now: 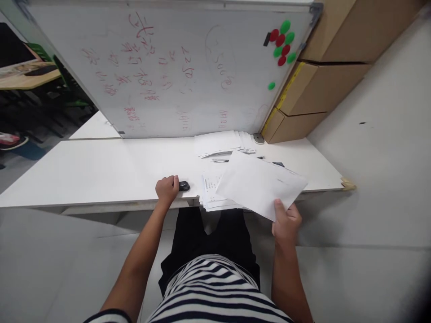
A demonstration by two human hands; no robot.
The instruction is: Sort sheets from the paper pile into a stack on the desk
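Note:
My right hand point(286, 222) pinches the near corner of a white sheet of paper point(259, 181), held just above a stack of printed papers point(210, 195) at the table's front edge. My left hand point(167, 188) is closed over a small black object point(184, 185), perhaps a stapler, resting on the white table point(94, 172). A second pile of white papers point(222, 142) lies further back, near the whiteboard.
A whiteboard point(168, 67) with red writing and red and green magnets point(283, 42) leans at the table's back. Cardboard boxes point(323, 80) are stacked at the right rear. A small metal object point(258, 138) lies by the boxes. Desks stand far left.

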